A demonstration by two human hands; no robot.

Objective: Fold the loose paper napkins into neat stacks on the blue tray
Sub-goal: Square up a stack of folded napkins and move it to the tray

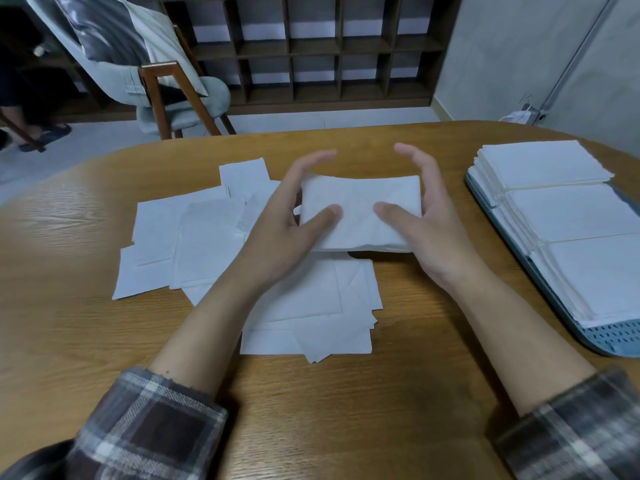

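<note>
A small stack of folded white napkins (360, 206) is held just above the table between both hands. My left hand (277, 237) grips its left edge, thumb lying on top. My right hand (426, 233) grips its right edge the same way. Under and left of the hands, loose unfolded napkins (194, 237) lie scattered flat on the wooden table (69, 341). At the right, the blue tray (616, 337) holds three neat stacks of folded napkins (568, 216) in a row, running from far to near.
A wooden chair (173, 95) with grey cushions stands beyond the table's far edge. A dark cubby shelf (311, 50) lines the back wall. Another person's legs and sandals (38, 129) show at the far left.
</note>
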